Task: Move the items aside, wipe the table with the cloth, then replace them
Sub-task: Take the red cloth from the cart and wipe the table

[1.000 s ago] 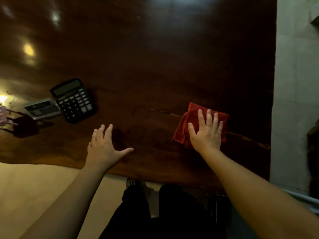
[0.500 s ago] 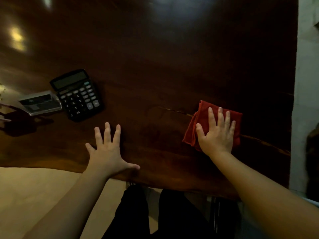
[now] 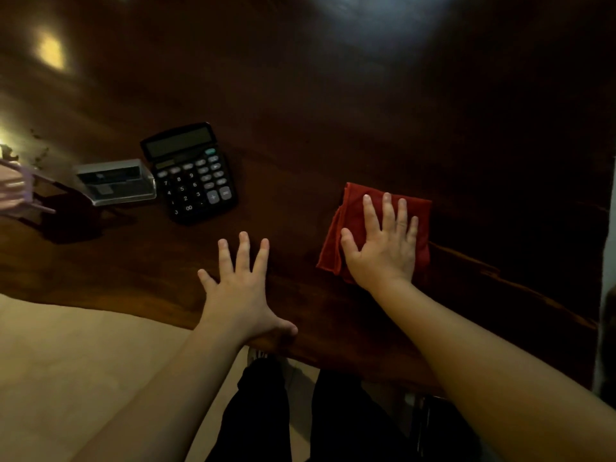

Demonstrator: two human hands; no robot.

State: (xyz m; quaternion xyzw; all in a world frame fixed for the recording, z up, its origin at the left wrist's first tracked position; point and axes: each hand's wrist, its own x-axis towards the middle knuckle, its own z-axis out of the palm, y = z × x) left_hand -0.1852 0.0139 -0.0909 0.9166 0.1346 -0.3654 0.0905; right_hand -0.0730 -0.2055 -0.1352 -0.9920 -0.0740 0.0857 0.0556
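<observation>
Landmark: black desk calculator [image 3: 191, 173], lying flat on the dark glossy wooden table [image 3: 333, 111], keys facing me.

My right hand [image 3: 383, 245] is flat, fingers nearly straight and slightly spread, palm pressing down on the folded red cloth [image 3: 350, 208]. No grasp, only pressure from above. The cloth lies on the table well to the right of the calculator and a little nearer me; its left folded edges show beside my thumb.

My left hand [image 3: 241, 288] is open, fingers splayed, palm flat on bare wood at the near table edge, holding nothing. It lies nearer me than the calculator and slightly to its right, apart from it.

Touching or just beside the calculator's left edge: a grey rectangular plastic box [image 3: 115, 181] with a dark top panel. Further left of it, at the frame edge, a blurred pale purple object [image 3: 16, 190] above a dark shadow; cannot identify it.

Bare wood lies between calculator and cloth.
</observation>
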